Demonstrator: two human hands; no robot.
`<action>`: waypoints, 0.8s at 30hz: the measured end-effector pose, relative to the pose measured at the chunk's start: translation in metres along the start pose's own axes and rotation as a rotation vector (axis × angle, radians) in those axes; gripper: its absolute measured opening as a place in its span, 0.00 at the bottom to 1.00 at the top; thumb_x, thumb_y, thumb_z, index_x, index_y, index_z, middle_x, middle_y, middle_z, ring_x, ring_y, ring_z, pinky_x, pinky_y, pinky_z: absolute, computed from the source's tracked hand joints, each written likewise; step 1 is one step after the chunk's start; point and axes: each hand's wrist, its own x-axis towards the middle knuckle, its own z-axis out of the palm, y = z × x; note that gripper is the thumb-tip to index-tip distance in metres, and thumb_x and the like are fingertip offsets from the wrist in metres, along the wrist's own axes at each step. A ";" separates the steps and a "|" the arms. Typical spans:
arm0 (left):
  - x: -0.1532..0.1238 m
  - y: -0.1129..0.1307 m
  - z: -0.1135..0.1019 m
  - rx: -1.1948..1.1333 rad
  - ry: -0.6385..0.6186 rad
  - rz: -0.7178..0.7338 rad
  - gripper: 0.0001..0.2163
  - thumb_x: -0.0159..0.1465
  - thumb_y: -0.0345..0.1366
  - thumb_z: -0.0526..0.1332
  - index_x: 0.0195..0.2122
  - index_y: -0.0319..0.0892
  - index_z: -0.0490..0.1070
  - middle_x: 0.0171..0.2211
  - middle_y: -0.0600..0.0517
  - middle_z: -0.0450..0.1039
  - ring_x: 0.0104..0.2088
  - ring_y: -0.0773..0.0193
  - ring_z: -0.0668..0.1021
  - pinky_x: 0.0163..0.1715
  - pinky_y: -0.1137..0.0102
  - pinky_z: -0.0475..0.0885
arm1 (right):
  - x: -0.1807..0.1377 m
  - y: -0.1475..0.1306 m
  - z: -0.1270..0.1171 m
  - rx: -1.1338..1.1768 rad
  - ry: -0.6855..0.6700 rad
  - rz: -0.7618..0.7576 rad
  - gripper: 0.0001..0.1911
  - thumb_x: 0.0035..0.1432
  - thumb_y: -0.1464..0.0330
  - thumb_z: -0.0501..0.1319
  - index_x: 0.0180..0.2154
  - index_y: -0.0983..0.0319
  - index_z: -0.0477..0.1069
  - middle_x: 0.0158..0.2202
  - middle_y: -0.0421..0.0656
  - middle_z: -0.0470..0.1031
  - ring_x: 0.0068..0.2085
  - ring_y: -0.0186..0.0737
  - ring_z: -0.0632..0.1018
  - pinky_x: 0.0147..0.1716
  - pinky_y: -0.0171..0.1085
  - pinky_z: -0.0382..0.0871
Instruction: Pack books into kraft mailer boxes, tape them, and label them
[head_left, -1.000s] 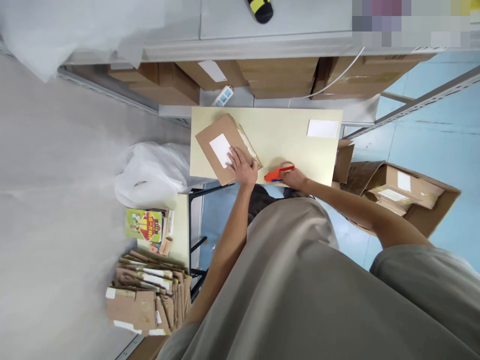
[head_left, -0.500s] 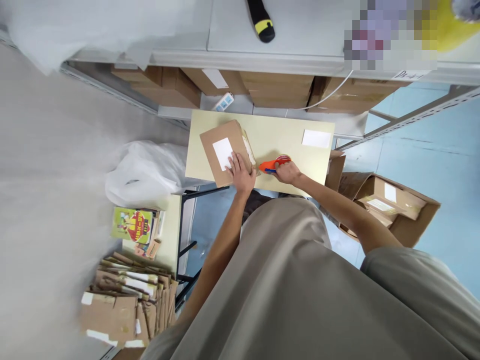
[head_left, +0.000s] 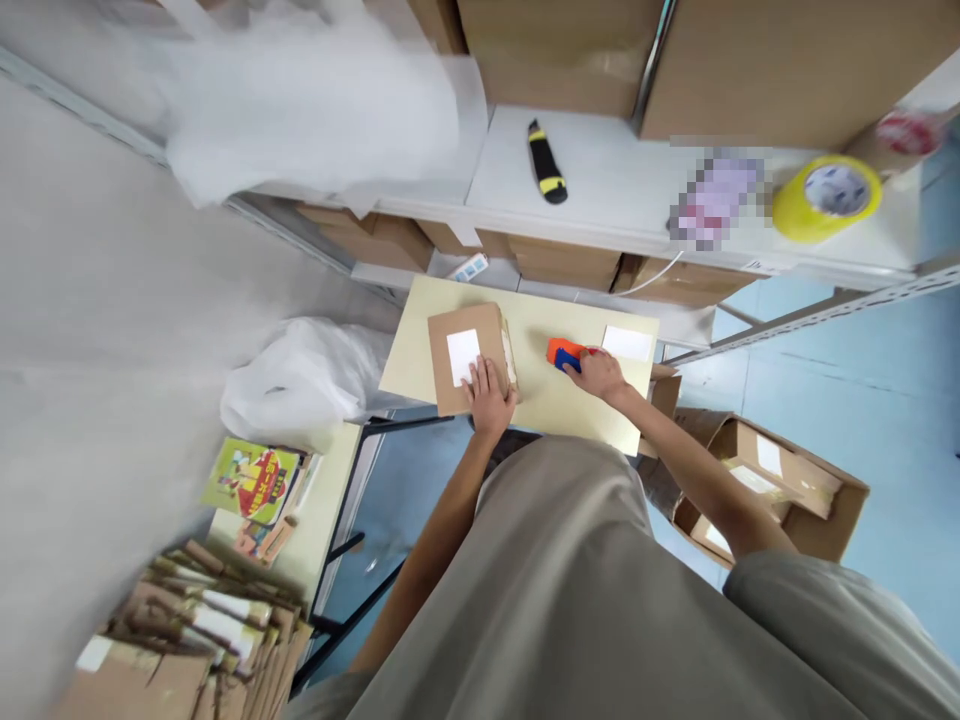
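Note:
A small brown cardboard box (head_left: 463, 335) with a white label lies on the pale yellow table (head_left: 540, 400). My left hand (head_left: 489, 392) presses flat on the box's near edge. To the right, my right hand (head_left: 598, 375) grips an orange and blue tape dispenser (head_left: 564, 352), which rests on the table a short way from the box. A white label sheet (head_left: 628, 343) lies at the table's far right corner, just beyond the dispenser.
A white shelf (head_left: 622, 205) beyond the table carries a black and yellow knife (head_left: 546, 163) and a yellow tape roll (head_left: 823, 195). An open carton (head_left: 795, 490) with boxes stands on the floor at right. A white bag (head_left: 300, 380) and flattened cardboard (head_left: 187, 630) lie at left.
My right hand has lifted the tape dispenser away from the box toward the far right of the table. The view has tilted up, showing the shelf top. My left hand stays on the box.

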 end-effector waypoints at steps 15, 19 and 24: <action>0.104 0.190 -0.121 -0.352 0.404 0.667 0.26 0.76 0.32 0.50 0.74 0.45 0.66 0.75 0.42 0.66 0.79 0.54 0.63 0.80 0.53 0.60 | 0.005 -0.020 -0.182 0.050 0.665 0.025 0.29 0.77 0.66 0.43 0.69 0.78 0.59 0.57 0.72 0.77 0.55 0.71 0.81 0.53 0.58 0.77; 0.118 0.207 -0.135 -0.364 0.404 0.730 0.25 0.76 0.31 0.51 0.72 0.44 0.69 0.73 0.42 0.68 0.78 0.53 0.64 0.80 0.52 0.60 | 0.057 -0.007 -0.210 0.039 0.804 0.126 0.26 0.73 0.73 0.44 0.63 0.79 0.68 0.56 0.72 0.77 0.56 0.66 0.81 0.60 0.59 0.73; 0.108 0.182 -0.122 -0.356 0.327 0.711 0.25 0.75 0.32 0.53 0.72 0.42 0.69 0.73 0.41 0.70 0.77 0.50 0.66 0.79 0.49 0.60 | 0.082 0.002 -0.222 0.045 0.874 0.170 0.29 0.73 0.77 0.41 0.64 0.78 0.70 0.57 0.72 0.78 0.60 0.66 0.79 0.64 0.62 0.69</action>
